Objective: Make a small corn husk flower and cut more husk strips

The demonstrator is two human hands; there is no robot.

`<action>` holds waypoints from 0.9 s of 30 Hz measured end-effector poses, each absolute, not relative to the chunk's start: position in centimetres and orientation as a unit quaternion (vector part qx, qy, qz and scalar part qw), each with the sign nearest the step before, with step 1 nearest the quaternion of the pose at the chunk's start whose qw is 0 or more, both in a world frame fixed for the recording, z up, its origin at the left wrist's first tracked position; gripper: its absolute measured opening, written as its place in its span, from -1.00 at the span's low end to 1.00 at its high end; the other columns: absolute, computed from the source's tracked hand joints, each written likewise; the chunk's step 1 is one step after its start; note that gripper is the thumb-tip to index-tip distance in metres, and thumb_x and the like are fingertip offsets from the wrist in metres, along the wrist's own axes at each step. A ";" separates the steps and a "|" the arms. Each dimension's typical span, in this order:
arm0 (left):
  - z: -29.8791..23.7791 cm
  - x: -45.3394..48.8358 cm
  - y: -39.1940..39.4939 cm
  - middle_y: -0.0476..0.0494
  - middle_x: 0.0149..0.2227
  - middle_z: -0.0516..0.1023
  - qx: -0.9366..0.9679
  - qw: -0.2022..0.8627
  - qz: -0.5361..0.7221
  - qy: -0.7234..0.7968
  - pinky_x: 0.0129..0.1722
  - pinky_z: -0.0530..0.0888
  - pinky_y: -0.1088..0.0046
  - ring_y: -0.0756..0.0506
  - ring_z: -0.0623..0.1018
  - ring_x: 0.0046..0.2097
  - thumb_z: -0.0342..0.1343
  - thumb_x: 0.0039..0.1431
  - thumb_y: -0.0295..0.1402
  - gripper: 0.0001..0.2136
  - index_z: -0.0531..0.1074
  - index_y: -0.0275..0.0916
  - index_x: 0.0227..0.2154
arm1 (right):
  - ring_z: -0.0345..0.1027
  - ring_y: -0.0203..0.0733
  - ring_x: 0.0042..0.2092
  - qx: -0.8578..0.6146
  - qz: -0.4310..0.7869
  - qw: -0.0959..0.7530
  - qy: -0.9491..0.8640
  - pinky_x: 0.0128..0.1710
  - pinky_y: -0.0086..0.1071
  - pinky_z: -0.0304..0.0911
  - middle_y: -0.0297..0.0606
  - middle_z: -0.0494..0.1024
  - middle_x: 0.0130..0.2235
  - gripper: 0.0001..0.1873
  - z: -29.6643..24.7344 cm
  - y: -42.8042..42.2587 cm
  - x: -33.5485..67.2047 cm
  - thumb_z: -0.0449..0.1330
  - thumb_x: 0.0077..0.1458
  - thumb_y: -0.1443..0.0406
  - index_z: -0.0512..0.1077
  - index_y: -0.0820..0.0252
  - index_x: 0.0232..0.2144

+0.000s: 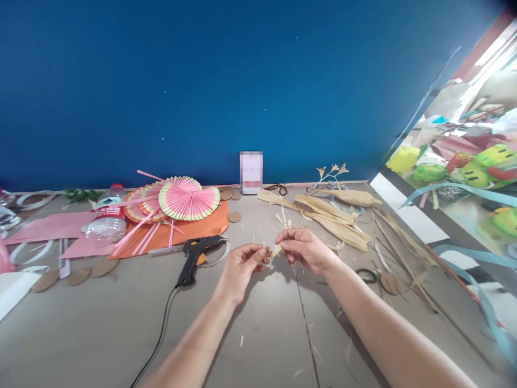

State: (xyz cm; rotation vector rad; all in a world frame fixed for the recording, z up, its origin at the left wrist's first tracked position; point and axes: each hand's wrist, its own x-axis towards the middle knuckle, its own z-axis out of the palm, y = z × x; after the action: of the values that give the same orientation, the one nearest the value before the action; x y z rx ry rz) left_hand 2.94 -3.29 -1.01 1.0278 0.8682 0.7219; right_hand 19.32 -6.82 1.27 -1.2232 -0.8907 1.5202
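My left hand [242,265] is closed in a pinch above the middle of the table. A thin pale sliver, like corn husk, pokes up at its fingertips; most of it is hidden. Close beside it, my right hand [306,249] pinches a small pale-yellow piece of corn husk [276,251] between thumb and fingers. The fingertips of both hands nearly meet at this piece. Behind my right hand lie dried corn husks [339,229] in a loose pile. To the left of my left hand rests a black glue gun [196,258], its nozzle pointing right.
Pink-and-green paper fans [189,199] lie on orange paper [220,218] at the left, near a plastic bottle [108,218]. A blurred upright card [251,172] leans on the blue wall [258,81]. The glue gun's cord [161,328] trails forward. Husk flowers [333,171] stand back right.
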 end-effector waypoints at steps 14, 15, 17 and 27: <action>-1.1 3.1 -3.7 -0.13 -0.42 0.55 0.473 0.728 0.304 0.392 -0.48 0.37 0.54 0.01 0.46 -0.46 0.19 -0.14 -0.23 -0.77 0.51 -0.31 -0.45 | 0.12 -0.47 -0.63 -0.437 0.610 0.554 -0.359 -0.63 -0.54 0.12 -0.47 0.29 -0.63 -0.85 0.5 -7.1 18.6 0.21 -0.14 0.30 0.37 0.26 -0.45; -1.0 3.1 -3.7 -0.14 -0.42 0.55 0.468 0.732 0.305 0.390 -0.49 0.37 0.54 0.01 0.46 -0.46 0.19 -0.14 -0.23 -0.77 0.50 -0.31 -0.45 | 0.12 -0.47 -0.63 -0.438 0.604 0.559 -0.360 -0.63 -0.54 0.12 -0.47 0.30 -0.62 -0.85 0.4 -7.1 18.6 0.22 -0.14 0.30 0.37 0.26 -0.45; -1.0 3.1 -3.7 -0.14 -0.43 0.55 0.463 0.734 0.306 0.392 -0.50 0.37 0.55 0.02 0.46 -0.47 0.19 -0.14 -0.24 -0.77 0.51 -0.32 -0.46 | 0.12 -0.48 -0.64 -0.441 0.595 0.565 -0.363 -0.63 -0.55 0.12 -0.46 0.30 -0.61 -0.85 0.3 -7.1 18.6 0.22 -0.14 0.30 0.37 0.27 -0.45; -1.4 3.2 -3.6 -0.06 -0.51 0.53 0.479 0.681 0.388 0.397 -0.43 0.38 0.54 0.05 0.42 -0.51 0.20 -0.15 -0.27 -0.80 0.50 -0.31 -0.47 | 0.19 -0.44 -0.60 -0.416 0.630 0.550 -0.357 -0.66 -0.53 0.15 -0.37 0.42 -0.45 -0.66 0.5 -7.3 18.3 0.21 -0.13 0.27 0.27 0.19 -0.24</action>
State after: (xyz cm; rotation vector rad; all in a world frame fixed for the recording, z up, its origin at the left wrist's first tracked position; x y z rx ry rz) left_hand 3.21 -3.63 -1.39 1.0745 0.8903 0.8705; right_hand 18.25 -7.27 0.49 -0.9836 -0.8447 1.4909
